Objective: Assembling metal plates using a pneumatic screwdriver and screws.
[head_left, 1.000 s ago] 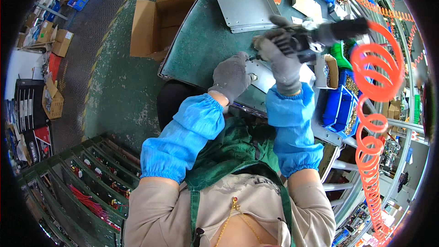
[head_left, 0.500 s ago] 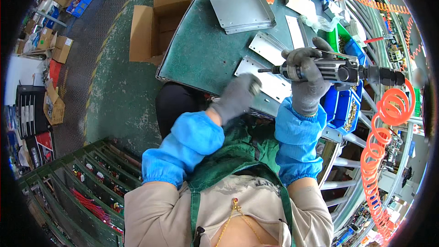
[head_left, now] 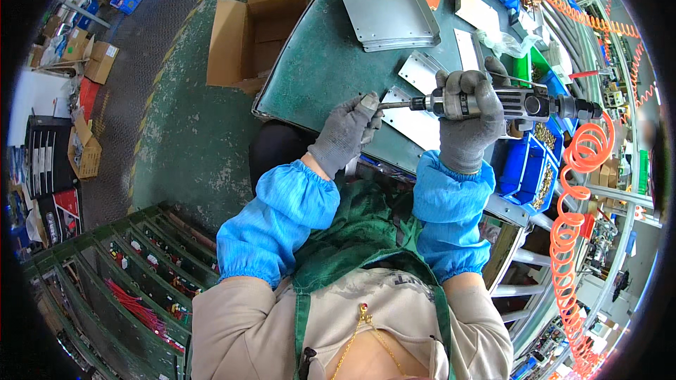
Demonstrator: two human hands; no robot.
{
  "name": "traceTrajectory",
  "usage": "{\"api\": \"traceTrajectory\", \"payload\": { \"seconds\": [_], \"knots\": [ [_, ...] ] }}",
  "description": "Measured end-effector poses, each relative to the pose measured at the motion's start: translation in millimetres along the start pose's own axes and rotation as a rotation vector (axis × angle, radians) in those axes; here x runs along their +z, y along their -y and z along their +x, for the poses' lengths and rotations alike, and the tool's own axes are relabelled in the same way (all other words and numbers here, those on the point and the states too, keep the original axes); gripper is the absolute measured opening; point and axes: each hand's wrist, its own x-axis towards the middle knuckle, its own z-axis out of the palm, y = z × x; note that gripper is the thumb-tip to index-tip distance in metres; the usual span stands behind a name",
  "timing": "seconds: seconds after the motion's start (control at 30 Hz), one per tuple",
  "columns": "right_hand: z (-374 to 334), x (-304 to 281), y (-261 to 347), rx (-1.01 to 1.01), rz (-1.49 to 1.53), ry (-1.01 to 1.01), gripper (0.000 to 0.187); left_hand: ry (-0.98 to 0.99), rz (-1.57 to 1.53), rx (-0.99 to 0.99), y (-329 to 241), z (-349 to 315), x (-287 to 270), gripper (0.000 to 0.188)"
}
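In my right hand [head_left: 468, 123], gloved in grey, a silver and black air tool [head_left: 517, 103] lies level, its thin rod tip pointing left. The fingers wrap round its body. My left hand [head_left: 345, 130], also gloved, has its fingers pinched together at the end of that rod; whatever they hold there is hidden. Beneath the tool, a white metal plate with holes [head_left: 412, 123] lies on the green table, partly covered by the tool and right hand. Another perforated plate [head_left: 420, 70] sits just beyond it.
A stack of grey metal panels [head_left: 391, 17] rests farther back on the table [head_left: 310, 63]. Blue bins [head_left: 517, 172] of small brass-coloured parts stand at the right. An orange coiled hose [head_left: 563, 239] hangs from the tool's rear. On the floor at left is an open cardboard box [head_left: 229, 42].
My left hand has moved up and slightly left, and its fingers now meet the rod tip. The tool stays in my right hand. The whole view has shifted a little.
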Motion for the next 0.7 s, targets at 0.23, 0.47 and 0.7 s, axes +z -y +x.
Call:
{"api": "traceTrajectory", "payload": {
  "seconds": [0.23, 0.47, 0.7],
  "knots": [
    [5, -11, -3, 0.110, 0.147, -0.129, 0.052, -0.021, 0.381, 0.076, -11, 9, -1, 0.025],
    [1, -19, -5, 0.118, 0.093, -0.227, 0.042, -0.095, 0.898, 0.386, -12, 13, 6, 0.032],
    [1, -21, -19, 0.005, -0.260, -0.140, 0.053, 0.000, 1.699, 0.649, -16, 28, 3, 0.026]
  ]
}}
